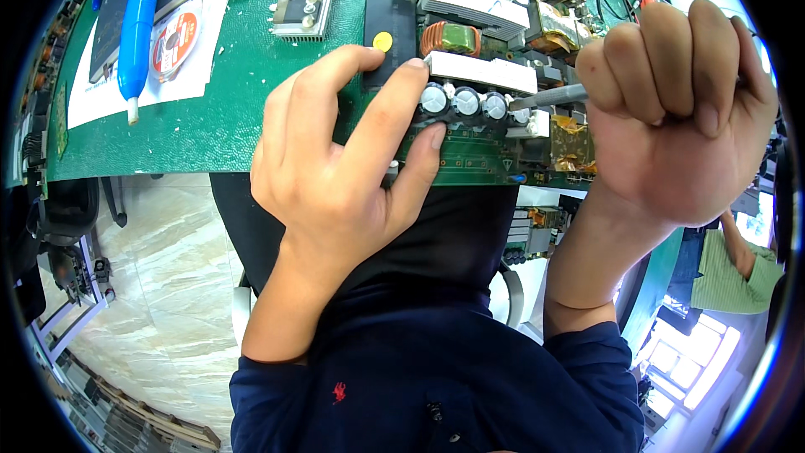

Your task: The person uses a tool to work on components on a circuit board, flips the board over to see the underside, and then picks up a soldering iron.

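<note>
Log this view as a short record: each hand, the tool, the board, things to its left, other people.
Left hand: spread, index fingertip and thumb near the capacitors; grip unclear
Right hand: closed around a gray tool
Tool tip: at the capacitor row's right end
Circuit board: green, carrying white bars and a copper-colored coil
Left of board: finned heat sink, blue pen-shaped tool, red-and-white reel
Other person: partly visible at right, striped green top

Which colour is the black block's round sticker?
The round sticker is yellow, best in head view.
</note>
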A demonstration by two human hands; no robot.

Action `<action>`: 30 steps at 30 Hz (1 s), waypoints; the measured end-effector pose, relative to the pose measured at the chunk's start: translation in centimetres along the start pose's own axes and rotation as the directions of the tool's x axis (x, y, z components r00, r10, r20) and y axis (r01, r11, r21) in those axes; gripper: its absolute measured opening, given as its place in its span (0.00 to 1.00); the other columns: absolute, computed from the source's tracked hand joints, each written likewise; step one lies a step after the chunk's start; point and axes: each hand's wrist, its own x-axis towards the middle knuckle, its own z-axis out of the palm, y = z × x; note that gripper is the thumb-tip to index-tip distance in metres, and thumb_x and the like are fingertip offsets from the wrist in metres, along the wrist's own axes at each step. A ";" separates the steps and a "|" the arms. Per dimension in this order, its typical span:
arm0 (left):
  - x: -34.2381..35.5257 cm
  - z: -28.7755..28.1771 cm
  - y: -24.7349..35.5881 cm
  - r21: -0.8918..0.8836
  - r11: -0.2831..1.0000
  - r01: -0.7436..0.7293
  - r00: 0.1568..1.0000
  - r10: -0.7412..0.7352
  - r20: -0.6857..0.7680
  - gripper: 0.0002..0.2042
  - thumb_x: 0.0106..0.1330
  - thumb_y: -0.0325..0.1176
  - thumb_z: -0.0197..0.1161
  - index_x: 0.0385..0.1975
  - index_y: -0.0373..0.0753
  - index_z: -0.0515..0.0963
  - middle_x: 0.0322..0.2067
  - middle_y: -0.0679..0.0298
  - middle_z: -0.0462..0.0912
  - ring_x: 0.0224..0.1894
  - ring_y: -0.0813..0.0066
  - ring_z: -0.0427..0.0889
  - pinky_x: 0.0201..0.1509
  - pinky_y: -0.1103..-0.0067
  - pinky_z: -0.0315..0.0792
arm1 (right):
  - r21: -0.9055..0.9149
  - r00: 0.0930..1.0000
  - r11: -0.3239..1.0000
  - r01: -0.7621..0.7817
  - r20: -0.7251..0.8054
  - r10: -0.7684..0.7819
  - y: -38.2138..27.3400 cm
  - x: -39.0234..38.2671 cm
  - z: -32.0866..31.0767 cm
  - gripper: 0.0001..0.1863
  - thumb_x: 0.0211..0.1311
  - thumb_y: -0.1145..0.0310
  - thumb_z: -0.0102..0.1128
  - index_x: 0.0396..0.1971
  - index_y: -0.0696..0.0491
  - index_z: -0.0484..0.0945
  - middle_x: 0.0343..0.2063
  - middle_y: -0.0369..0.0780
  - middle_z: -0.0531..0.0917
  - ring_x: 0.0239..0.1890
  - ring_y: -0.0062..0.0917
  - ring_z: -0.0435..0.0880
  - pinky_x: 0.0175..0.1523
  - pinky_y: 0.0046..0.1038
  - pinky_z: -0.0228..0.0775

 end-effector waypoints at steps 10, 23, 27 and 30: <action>0.0 -0.1 0.0 0.001 1.000 0.003 1.000 -0.003 0.012 0.16 0.54 0.33 0.72 0.44 0.41 0.86 0.45 0.59 0.82 0.41 0.64 0.79 0.38 0.77 0.75 | -0.084 0.997 0.995 0.044 0.060 -0.039 0.3 0.5 0.8 0.26 0.75 0.60 0.30 0.12 0.45 0.61 0.11 0.30 0.59 0.12 0.16 0.50 0.21 0.25 0.40; 0.0 0.0 -0.1 0.011 1.000 -0.010 1.000 0.010 -0.004 0.16 0.54 0.34 0.72 0.44 0.42 0.86 0.45 0.60 0.82 0.41 0.65 0.78 0.38 0.77 0.75 | -0.165 0.990 0.986 -0.021 0.131 0.043 0.2 0.9 1.0 0.28 0.76 0.56 0.31 0.12 0.46 0.63 0.11 0.32 0.60 0.12 0.17 0.51 0.21 0.26 0.40; -0.1 0.1 -0.1 0.002 1.000 0.011 1.000 -0.011 0.000 0.16 0.54 0.35 0.71 0.44 0.41 0.86 0.45 0.59 0.82 0.41 0.64 0.78 0.38 0.77 0.75 | -0.157 0.997 0.988 0.000 0.080 0.013 0.5 0.6 1.1 0.28 0.76 0.56 0.29 0.12 0.46 0.63 0.10 0.32 0.60 0.12 0.17 0.50 0.21 0.26 0.39; 0.0 0.1 0.0 0.000 1.000 0.013 1.000 -0.013 0.006 0.16 0.55 0.35 0.71 0.44 0.41 0.86 0.45 0.59 0.82 0.41 0.64 0.78 0.39 0.76 0.75 | -0.140 0.996 0.990 -0.012 0.082 0.023 0.5 0.7 0.5 0.28 0.76 0.56 0.27 0.12 0.46 0.62 0.10 0.32 0.59 0.12 0.17 0.50 0.21 0.26 0.40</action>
